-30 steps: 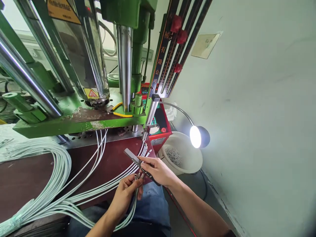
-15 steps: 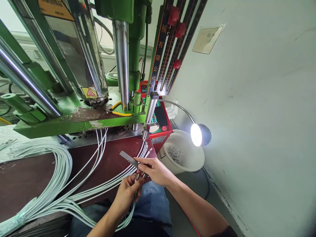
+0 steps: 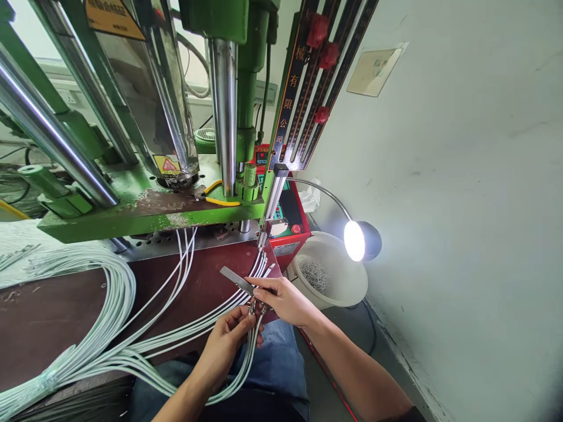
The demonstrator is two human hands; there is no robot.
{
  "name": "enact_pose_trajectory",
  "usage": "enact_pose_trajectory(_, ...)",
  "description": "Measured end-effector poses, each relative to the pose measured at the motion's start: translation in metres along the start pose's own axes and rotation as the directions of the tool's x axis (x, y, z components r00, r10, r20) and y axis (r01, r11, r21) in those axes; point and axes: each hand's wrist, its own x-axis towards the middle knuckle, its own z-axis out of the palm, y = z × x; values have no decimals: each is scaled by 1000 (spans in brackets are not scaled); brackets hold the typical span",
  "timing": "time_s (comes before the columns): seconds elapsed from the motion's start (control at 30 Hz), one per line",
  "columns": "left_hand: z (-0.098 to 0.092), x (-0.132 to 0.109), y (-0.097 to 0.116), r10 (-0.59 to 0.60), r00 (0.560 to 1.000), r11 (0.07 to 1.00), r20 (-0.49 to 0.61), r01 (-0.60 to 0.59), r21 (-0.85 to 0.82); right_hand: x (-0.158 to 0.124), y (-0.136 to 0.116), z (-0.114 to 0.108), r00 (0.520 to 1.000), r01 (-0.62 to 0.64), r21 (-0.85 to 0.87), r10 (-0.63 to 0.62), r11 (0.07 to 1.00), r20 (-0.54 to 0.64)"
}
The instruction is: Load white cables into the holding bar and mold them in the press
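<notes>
My right hand (image 3: 285,300) pinches a flat metal strip (image 3: 235,278) between thumb and fingers, its free end pointing up and left. Just below it, my left hand (image 3: 229,335) is closed around the ends of several white cables (image 3: 248,368). Small metal connectors (image 3: 251,307) stick up between the two hands, partly covered by fingers. From the left hand the cables loop down over my lap and back to a tied bundle (image 3: 48,375). More white cables (image 3: 206,325) run across the brown tabletop (image 3: 211,275) behind the hands, their metal tips near its right corner.
A green press (image 3: 149,217) stands ahead, with yellow-handled pliers (image 3: 220,201) on its plate. Coiled white cables (image 3: 118,287) lie at left. On the right are a red control box (image 3: 290,240), a lit gooseneck lamp (image 3: 355,240) and a white bucket (image 3: 347,287) holding metal scraps.
The view has shifted slightly left. The left hand's cables and connectors now show more plainly to the right of its fingers. The right hand still holds the metal strip.
</notes>
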Motion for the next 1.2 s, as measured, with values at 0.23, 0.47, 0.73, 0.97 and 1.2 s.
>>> enact_pose_trajectory(0.23, -8, 5, -8, 61, 998, 995, -4, -61, 76, -3, -4, -6, 1000, 11, -67, -11, 998, 10)
enact_pose_trajectory(0.47, -4, 6, 0, 39, 999, 997, -1, -39, 66, -5, -2, -5, 997, 6, 99, -13, 995, 72)
enact_pose_trajectory(0.73, -3, 2, 7, -39, 995, 993, 91, 49, -104, -5, -3, -4, 996, 18, 188, -35, 982, 88)
enact_pose_trajectory(0.97, -2, -1, 3, 83, 996, 992, 34, -85, 90, -6, -12, -4, 999, 33, -42, -32, 999, 25)
enact_pose_trajectory(1.2, -9, 3, 3, 73, 990, 974, 117, -97, 206, -2, -12, -8, 982, -29, -24, 33, 999, 186)
